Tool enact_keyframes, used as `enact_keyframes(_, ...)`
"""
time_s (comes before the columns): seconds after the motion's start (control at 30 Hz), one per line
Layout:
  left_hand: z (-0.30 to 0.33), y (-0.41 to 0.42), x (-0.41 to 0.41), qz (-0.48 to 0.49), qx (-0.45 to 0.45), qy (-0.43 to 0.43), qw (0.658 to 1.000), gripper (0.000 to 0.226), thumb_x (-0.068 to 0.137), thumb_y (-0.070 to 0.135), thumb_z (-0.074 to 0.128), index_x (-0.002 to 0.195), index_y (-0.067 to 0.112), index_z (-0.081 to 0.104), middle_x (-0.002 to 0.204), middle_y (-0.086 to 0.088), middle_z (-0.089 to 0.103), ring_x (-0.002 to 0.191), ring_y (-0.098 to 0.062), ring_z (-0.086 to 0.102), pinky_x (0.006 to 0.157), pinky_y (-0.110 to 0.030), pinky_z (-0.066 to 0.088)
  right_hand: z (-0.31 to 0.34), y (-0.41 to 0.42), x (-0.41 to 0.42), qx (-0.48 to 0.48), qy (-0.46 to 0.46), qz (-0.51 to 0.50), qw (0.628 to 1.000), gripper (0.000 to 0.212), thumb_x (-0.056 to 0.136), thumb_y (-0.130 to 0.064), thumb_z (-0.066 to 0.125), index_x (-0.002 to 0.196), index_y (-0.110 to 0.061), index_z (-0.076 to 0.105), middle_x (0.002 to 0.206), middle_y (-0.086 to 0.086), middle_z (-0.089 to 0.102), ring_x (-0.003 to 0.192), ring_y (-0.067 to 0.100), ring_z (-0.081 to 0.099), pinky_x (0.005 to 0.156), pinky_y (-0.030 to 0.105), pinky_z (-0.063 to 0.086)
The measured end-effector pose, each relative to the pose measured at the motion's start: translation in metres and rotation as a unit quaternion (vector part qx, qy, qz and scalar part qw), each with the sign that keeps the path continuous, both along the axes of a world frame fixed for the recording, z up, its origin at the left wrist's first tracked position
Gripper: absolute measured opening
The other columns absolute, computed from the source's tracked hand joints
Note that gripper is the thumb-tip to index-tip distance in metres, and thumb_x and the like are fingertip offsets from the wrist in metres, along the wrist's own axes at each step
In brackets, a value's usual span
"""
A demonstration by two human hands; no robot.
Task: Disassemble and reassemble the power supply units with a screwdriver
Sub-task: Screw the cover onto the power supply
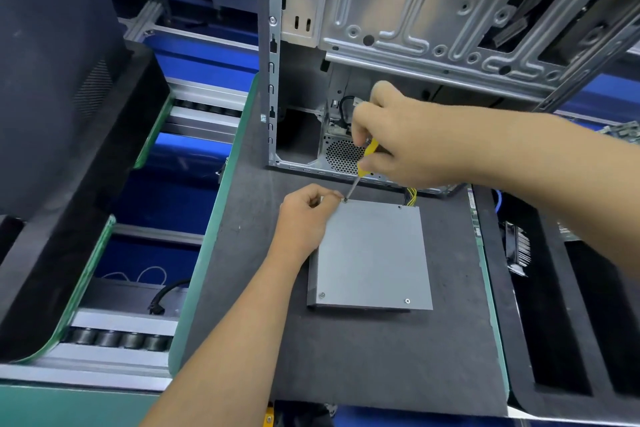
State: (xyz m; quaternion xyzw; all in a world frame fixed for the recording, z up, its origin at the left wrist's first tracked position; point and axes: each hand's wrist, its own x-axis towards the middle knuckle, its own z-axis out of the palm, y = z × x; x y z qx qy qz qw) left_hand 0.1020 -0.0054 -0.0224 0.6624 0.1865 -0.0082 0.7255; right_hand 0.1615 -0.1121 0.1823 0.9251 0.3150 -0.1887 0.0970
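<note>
Hands [398, 135] at unit's [372, 253] far-left corner, screwdriver [363, 159]

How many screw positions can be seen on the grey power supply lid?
4: far-left corner screw under the yellow-handled screwdriver tip, far-right, near-left, near-right. No others show on the grey metal lid.

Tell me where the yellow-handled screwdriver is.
In the head view, right hand grips the yellow-handled screwdriver, tip at the flat grey metal power supply's far-left corner.
</note>
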Motion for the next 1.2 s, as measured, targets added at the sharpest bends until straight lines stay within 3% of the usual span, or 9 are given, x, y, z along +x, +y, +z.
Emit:
enact_keyframes(0.17, 0.0007, -0.0002, 0.0001, -0.001, -0.002, 0.002, 1.000, 0.028, 0.093, 0.011, 0.063, 0.072, 0.027, 0.073, 0.086, 0.002, 0.075, 0.070, -0.002, 0.060, 0.062, -0.018, 0.048, -0.0069, 0.0004, -0.0029, -0.053, -0.093, 0.018, 0.994, 0.025, 0.101, -0.049, 0.044, 0.100, -0.028, 0.057, 0.077, 0.004, 0.037, 0.074, 0.032, 0.046, 0.065, 0.037, 0.042)
enact_keyframes(0.3, 0.0017, -0.0003, -0.0003, 0.001, 0.001, -0.002, 1.000, 0.029, 0.092, 0.010, 0.063, 0.072, 0.027, 0.073, 0.083, 0.009, 0.075, 0.074, -0.002, 0.062, 0.065, -0.017, 0.049, 0.0024, -0.0034, -0.0001, 0.013, 0.028, -0.005, 1.000, 0.015, 0.096, -0.035, 0.058, 0.101, -0.025, 0.049, 0.105, 0.000, 0.040, 0.080, 0.021, 0.053, 0.076, 0.041, 0.047)
enact_keyframes(0.47, 0.0004, -0.0005, 0.0003, 0.003, 0.008, 0.000, 1.000, 0.034, 0.092, 0.012, 0.064, 0.066, 0.031, 0.073, 0.088, -0.001, 0.075, 0.076, -0.007, 0.061, 0.070, -0.027, 0.048, -0.0030, 0.0004, -0.0055, -0.079, -0.109, 0.022, 0.991, 0.034, 0.101, -0.052, 0.042, 0.076, -0.029, 0.046, 0.076, 0.003, 0.035, 0.059, 0.025, 0.039, 0.059, 0.036, 0.036)
enact_keyframes(0.6, 0.0004, -0.0008, 0.0002, 0.003, 0.009, -0.003, 1.000, 0.034, 0.092, 0.013, 0.065, 0.065, 0.032, 0.073, 0.086, 0.003, 0.075, 0.075, -0.002, 0.063, 0.070, -0.023, 0.049, -0.0007, -0.0040, -0.0029, 0.001, -0.002, 0.011, 1.000, 0.013, 0.097, -0.028, 0.053, 0.107, -0.020, 0.051, 0.109, 0.004, 0.042, 0.084, 0.027, 0.054, 0.077, 0.043, 0.046)
enact_keyframes(0.73, -0.0004, -0.0005, 0.0000, 0.004, 0.006, -0.004, 1.000, 0.031, 0.092, 0.012, 0.064, 0.067, 0.029, 0.073, 0.085, 0.005, 0.075, 0.074, -0.001, 0.063, 0.066, -0.017, 0.049, -0.0033, -0.0017, -0.0027, -0.069, -0.116, 0.005, 0.991, 0.044, 0.098, -0.060, 0.040, 0.082, -0.018, 0.045, 0.077, 0.003, 0.038, 0.074, 0.030, 0.044, 0.068, 0.037, 0.041)
enact_keyframes(0.87, -0.0005, -0.0007, 0.0001, 0.001, 0.006, -0.004, 1.000, 0.029, 0.092, 0.011, 0.064, 0.069, 0.027, 0.072, 0.084, 0.007, 0.075, 0.073, 0.001, 0.063, 0.064, -0.014, 0.049, -0.0016, -0.0046, -0.0039, 0.037, 0.026, -0.006, 0.999, 0.009, 0.097, -0.030, 0.052, 0.103, -0.023, 0.050, 0.106, 0.000, 0.039, 0.084, 0.026, 0.054, 0.081, 0.044, 0.047)
enact_keyframes(0.93, -0.0015, -0.0006, 0.0006, 0.004, 0.007, -0.003, 1.000, 0.030, 0.092, 0.012, 0.064, 0.067, 0.028, 0.072, 0.085, 0.003, 0.075, 0.073, -0.001, 0.063, 0.065, -0.017, 0.049, -0.0033, -0.0028, -0.0032, 0.014, -0.025, 0.011, 1.000, 0.005, 0.097, -0.025, 0.054, 0.098, -0.021, 0.056, 0.098, 0.002, 0.041, 0.085, 0.030, 0.054, 0.077, 0.044, 0.049)
enact_keyframes(1.03, -0.0029, 0.0002, -0.0001, 0.002, 0.003, -0.006, 1.000, 0.032, 0.092, 0.011, 0.064, 0.067, 0.029, 0.073, 0.084, 0.007, 0.075, 0.074, 0.000, 0.063, 0.064, -0.015, 0.049, -0.0059, 0.0002, -0.0063, -0.092, -0.131, 0.020, 0.987, 0.035, 0.102, -0.048, 0.038, 0.109, -0.020, 0.058, 0.076, 0.003, 0.033, 0.070, 0.029, 0.041, 0.057, 0.034, 0.036)
enact_keyframes(1.2, -0.0045, 0.0003, 0.0009, -0.004, 0.011, -0.005, 1.000, 0.035, 0.092, 0.015, 0.065, 0.064, 0.034, 0.073, 0.088, -0.003, 0.074, 0.074, -0.005, 0.061, 0.068, -0.024, 0.048, -0.0015, -0.0066, -0.0035, 0.032, 0.020, -0.013, 0.999, 0.006, 0.097, -0.026, 0.054, 0.100, -0.023, 0.049, 0.105, 0.002, 0.041, 0.081, 0.022, 0.052, 0.074, 0.039, 0.044)
